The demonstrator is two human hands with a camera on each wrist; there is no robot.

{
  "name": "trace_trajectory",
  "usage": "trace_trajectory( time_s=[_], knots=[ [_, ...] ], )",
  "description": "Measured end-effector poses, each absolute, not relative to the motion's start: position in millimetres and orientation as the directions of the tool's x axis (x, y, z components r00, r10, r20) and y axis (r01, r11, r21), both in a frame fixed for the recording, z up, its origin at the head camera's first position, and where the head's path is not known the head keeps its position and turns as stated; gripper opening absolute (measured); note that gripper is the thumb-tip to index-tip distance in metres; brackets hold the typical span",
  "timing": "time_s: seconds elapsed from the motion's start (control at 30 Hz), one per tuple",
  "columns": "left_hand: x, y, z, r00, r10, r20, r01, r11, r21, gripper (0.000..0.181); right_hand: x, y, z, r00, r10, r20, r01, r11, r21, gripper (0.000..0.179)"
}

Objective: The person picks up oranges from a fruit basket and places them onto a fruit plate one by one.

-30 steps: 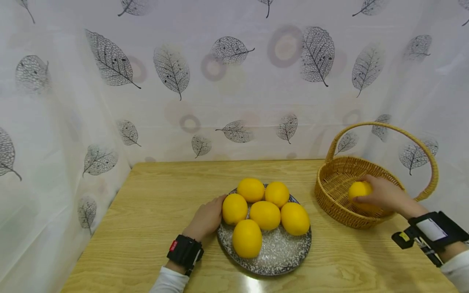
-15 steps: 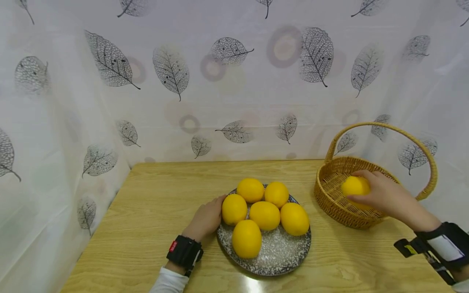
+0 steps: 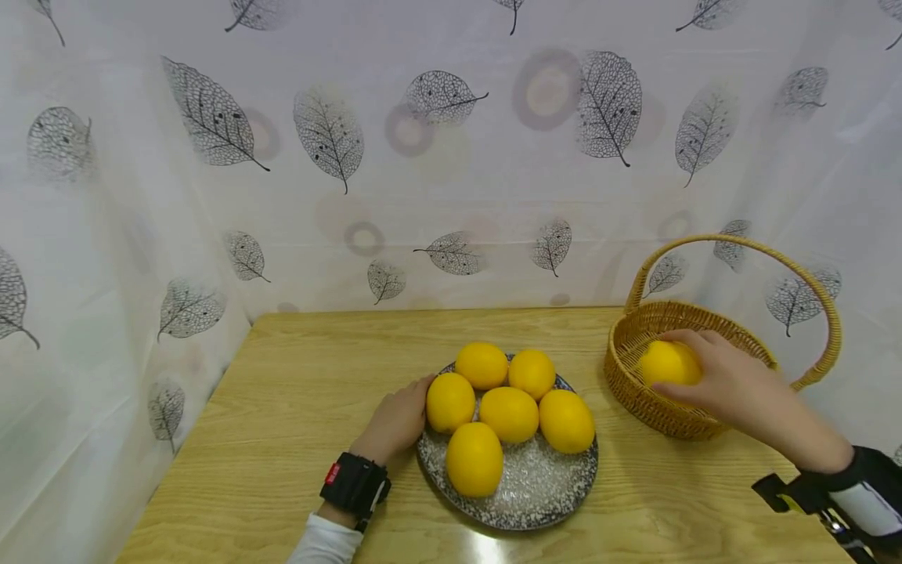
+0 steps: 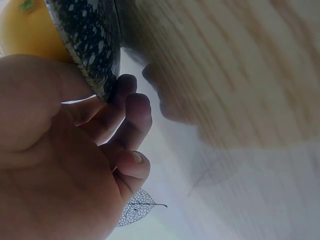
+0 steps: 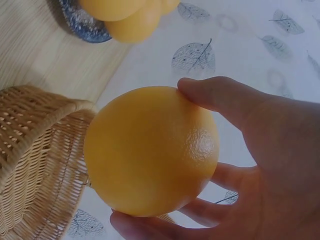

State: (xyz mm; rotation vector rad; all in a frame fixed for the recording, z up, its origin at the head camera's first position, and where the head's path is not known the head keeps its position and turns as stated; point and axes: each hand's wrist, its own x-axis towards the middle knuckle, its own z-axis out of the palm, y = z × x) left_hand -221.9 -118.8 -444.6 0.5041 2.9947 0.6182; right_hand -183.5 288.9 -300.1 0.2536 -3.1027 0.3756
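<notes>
My right hand point(image 3: 733, 384) holds a yellow-orange orange point(image 3: 669, 363) over the opening of the wicker basket point(image 3: 637, 399). In the right wrist view, thumb and fingers span the orange point(image 5: 150, 150) from opposite sides, with the basket's rim beside it. To the left, my left hand point(image 3: 395, 423) grips the edge of a dark speckled plate point(image 3: 539, 482). In the left wrist view, the thumb lies over the plate's rim point(image 4: 90, 45) and several fingers curl beneath it. Several oranges point(image 3: 509, 415) rest on that plate, mostly towards its far side.
The basket's tall arched handle point(image 3: 775, 254) rises above the right forearm. Both objects stand on a light wooden table point(image 3: 317, 376). A white curtain point(image 3: 479, 196) with leaf prints hangs behind the table and along its left side.
My right hand has moved left and slightly up with the orange, away from the basket's right side. The left hand, plate and other oranges have stayed in place.
</notes>
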Motion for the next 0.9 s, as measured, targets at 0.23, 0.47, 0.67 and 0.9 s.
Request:
trace_trajectory(
  time_s=[0.23,0.47,0.67,0.9],
  knots=[
    [-222,-119,-444,-0.946,0.323,0.025,0.306,0.868,0.39,0.044,-172,271,-297,-0.989,-0.147,0.012,-0.146,0.958,-0.246,0.091],
    [-222,-119,-443,-0.947,0.322,0.02,0.304,0.869,0.39,0.044,-159,250,-297,-0.987,-0.161,0.024,-0.162,0.957,-0.242,0.086],
    [-222,-119,-444,-0.947,0.32,0.021,0.304,0.872,0.383,0.044,-147,233,-300,-0.981,-0.191,0.044,-0.196,0.944,-0.267,0.084],
    [-222,-118,-444,-0.948,0.318,0.02,0.3,0.871,0.388,0.044,-136,210,-311,-0.967,-0.234,0.095,-0.251,0.932,-0.263,0.072]
  ],
)
